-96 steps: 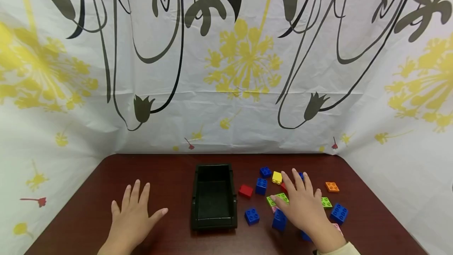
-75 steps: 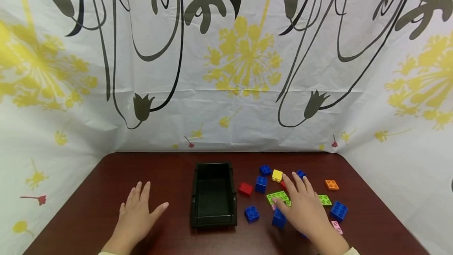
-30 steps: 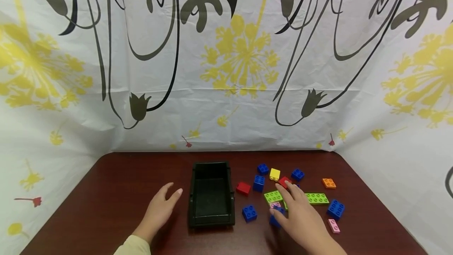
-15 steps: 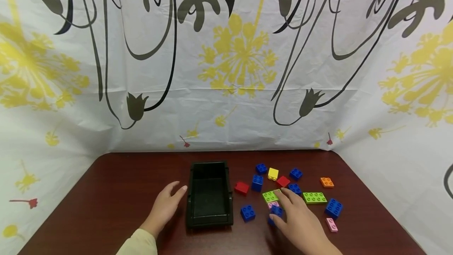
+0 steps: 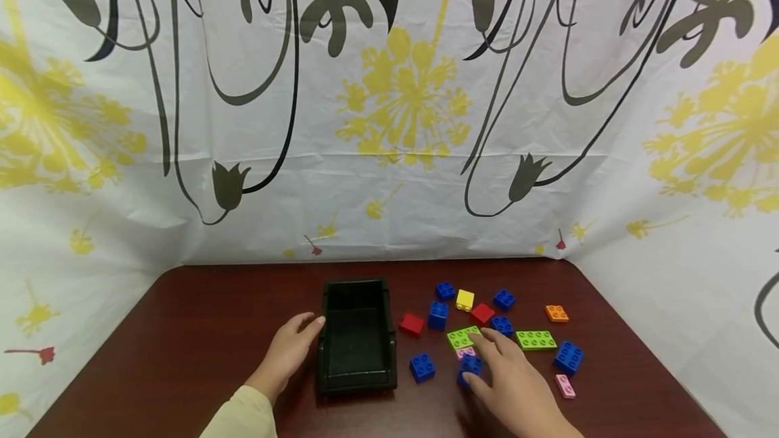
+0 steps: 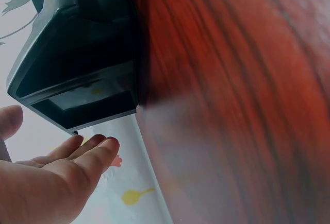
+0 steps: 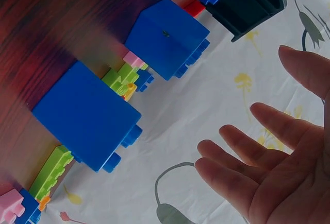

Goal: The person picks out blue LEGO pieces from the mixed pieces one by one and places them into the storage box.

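Note:
A black plastic bin (image 5: 357, 336) stands on the table, its inside bare. Beside its left wall is my left hand (image 5: 286, 350), thumb and fingertips close to the rim; whether they touch cannot be told. In the left wrist view the fingers (image 6: 90, 157) are nearly straight beside the bin (image 6: 77, 54). My right hand (image 5: 511, 384) hovers over the toy bricks, fingers spread and loosely bent, holding nothing. Nearest to it are a blue brick (image 5: 470, 368), a lime green brick (image 5: 464, 337) and a pink brick (image 5: 465, 353). In the right wrist view a gap separates the fingers from the large blue brick (image 7: 87, 118).
Right of the bin lie red bricks (image 5: 412, 324), a yellow brick (image 5: 465, 300), several blue bricks (image 5: 422, 367), a long lime green brick (image 5: 535, 340), an orange brick (image 5: 556, 313) and a pink brick (image 5: 564, 386). A patterned white sheet (image 5: 274, 154) hangs behind the table (image 5: 201, 330).
My left hand has turned sideways and moved right to the bin's left wall. My right hand has come slightly lower and nearer, uncovering bricks behind it. The bin and bricks stay put.

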{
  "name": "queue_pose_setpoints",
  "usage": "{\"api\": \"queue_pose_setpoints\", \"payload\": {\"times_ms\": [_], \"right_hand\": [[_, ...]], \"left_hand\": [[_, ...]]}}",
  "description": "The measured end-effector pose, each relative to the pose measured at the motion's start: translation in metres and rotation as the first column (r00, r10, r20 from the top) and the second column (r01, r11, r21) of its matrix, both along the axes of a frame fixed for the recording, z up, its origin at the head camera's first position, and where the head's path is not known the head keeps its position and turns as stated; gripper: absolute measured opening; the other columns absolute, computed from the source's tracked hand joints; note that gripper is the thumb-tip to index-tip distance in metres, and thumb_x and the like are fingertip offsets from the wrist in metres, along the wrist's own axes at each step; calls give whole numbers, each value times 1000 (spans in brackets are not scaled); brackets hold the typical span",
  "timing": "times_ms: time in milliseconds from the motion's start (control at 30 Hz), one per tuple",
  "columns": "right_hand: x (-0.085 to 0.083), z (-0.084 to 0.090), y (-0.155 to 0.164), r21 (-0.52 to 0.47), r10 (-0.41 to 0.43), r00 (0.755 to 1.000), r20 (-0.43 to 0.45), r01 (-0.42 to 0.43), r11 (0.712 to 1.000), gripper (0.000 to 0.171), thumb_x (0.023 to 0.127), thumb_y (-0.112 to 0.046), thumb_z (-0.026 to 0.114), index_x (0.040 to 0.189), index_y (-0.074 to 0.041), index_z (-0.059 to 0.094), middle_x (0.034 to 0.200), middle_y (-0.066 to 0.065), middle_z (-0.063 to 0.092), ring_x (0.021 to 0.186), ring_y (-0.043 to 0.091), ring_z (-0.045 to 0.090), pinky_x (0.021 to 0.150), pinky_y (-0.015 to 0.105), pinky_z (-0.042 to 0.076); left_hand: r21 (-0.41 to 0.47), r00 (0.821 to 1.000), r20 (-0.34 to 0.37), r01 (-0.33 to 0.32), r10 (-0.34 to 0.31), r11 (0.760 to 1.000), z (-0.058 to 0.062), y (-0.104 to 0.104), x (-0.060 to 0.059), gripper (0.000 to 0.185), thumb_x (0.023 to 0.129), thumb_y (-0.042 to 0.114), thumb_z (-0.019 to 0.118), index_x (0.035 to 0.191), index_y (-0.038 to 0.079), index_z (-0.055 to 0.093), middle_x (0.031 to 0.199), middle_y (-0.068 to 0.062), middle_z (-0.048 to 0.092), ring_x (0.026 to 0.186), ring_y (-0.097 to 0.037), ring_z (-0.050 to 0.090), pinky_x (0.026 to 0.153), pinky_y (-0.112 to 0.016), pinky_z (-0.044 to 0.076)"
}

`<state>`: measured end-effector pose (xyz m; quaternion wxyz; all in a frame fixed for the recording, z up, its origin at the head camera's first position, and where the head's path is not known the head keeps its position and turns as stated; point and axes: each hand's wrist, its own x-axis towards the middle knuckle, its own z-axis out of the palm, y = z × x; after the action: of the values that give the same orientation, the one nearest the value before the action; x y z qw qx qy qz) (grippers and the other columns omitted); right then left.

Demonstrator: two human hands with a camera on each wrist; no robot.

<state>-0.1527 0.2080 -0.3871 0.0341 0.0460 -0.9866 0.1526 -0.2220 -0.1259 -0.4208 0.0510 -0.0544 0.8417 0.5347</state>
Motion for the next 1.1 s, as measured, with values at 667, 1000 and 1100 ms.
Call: {"api": "queue_pose_setpoints", "payload": {"times_ms": [667,1000,1100], "right_hand": [[0,-4,-4,-8,-1,1000,-10,1,1000,57,81,-35,78,130,-12,60,137,13,51,125,34,48,93,57,48],[-5,-4,-5,-8,13,1000,-4,-13,1000,54,81,-33,78,128,-13,61,135,13,53,122,34,51,89,56,50],[-7,-5,-6,-9,10,1000,2,-10,1000,53,81,-34,78,128,-14,61,135,13,53,122,35,52,91,57,49]], "left_hand": [[2,999,27,34,-34,999,-3,-1,-1,58,102,38,44,143,-3,40,147,-30,36,134,-48,33,102,-63,35],[10,996,22,89,-89,996,-2,-1,-1,59,103,40,41,141,-6,43,143,-28,42,133,-47,37,103,-61,36],[16,995,9,99,-99,995,-2,0,-1,59,103,39,41,141,-6,43,143,-28,43,133,-46,37,103,-61,36]]}}
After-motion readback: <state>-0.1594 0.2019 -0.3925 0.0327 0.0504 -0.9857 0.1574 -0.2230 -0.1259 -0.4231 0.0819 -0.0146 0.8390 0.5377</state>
